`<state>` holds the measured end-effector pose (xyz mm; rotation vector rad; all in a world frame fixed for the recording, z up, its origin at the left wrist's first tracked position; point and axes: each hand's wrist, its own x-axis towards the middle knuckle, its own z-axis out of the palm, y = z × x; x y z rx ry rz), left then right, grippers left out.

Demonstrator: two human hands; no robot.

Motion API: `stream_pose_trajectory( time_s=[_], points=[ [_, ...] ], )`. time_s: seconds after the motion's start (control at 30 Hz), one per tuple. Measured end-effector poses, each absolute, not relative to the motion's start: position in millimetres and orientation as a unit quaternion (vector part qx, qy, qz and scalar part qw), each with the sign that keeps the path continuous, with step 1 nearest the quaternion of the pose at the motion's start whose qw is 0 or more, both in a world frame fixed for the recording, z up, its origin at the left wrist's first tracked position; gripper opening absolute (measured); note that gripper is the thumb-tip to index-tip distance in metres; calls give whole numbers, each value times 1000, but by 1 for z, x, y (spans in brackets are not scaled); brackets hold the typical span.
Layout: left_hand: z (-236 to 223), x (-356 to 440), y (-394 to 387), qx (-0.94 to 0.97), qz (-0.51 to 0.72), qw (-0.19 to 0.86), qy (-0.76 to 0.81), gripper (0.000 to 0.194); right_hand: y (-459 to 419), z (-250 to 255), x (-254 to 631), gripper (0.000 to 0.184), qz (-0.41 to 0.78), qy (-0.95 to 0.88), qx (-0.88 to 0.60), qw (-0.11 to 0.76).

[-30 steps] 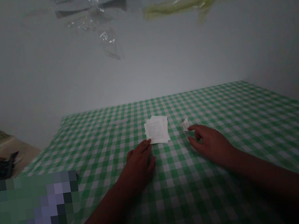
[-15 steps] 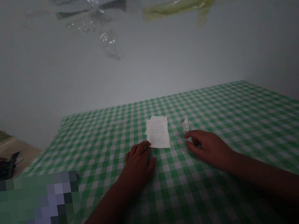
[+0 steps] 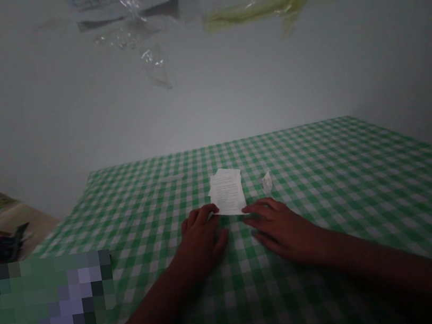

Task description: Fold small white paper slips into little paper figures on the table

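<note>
Small printed paper sheets (image 3: 228, 190) lie loosely stacked on the table, their edges not lined up. My left hand (image 3: 204, 233) rests at the near left corner of the top sheet, a fingertip touching it and the fingers apart. At the near right corner, the fingertips of my right hand (image 3: 279, 228) touch or almost touch the same sheet, with the fingers spread. Neither hand grips anything. Just beyond my right hand is a small folded or crumpled white piece of paper (image 3: 267, 181).
A green and white checked cloth (image 3: 321, 168) covers the table. Toward the back left lies a faint, clear strip (image 3: 172, 178). Tape and plastic (image 3: 153, 58) hang on the wall behind. A blurred-out patch (image 3: 32, 311) hides the lower left.
The top sheet has slid toward me and right under my left fingers. My right hand has moved left, from beside the small white piece to the sheet's corner, its fingers opening out.
</note>
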<state>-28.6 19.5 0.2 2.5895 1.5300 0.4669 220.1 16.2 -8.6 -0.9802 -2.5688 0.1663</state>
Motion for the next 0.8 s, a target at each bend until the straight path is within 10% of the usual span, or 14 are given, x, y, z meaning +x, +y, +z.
stream_pose_trajectory(
  time_s=[0.8],
  points=[
    [0, -36, 32, 827, 313, 70, 462, 18, 16, -11, 224, 34, 52, -912, -336, 230]
  ],
)
